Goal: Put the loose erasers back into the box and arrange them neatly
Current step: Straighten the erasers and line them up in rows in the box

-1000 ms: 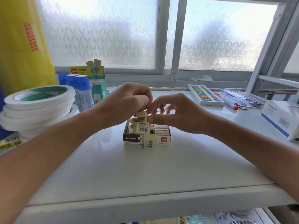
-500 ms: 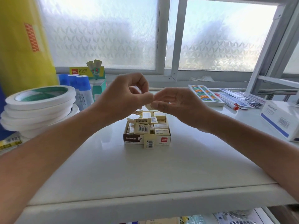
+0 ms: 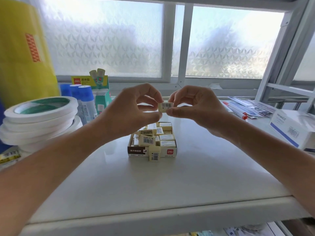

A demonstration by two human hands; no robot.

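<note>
White counter [image 3: 196, 181] under frosted window [image 3: 105, 40]. Both hands, left [image 3: 131, 114] and right [image 3: 196, 106], pinch one eraser [image 3: 165, 107] between them, above the box [image 3: 136, 150]; one eraser [image 3: 154, 153] leans against its front.

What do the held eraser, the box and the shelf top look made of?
Held eraser: likely cream rubber or vinyl, matte, with a printed barcode label. Box: printed cardboard, thin open tray walls. Shelf top: smooth white, glossy, showing soft reflections; painted metal or laminate, can't tell.
</note>
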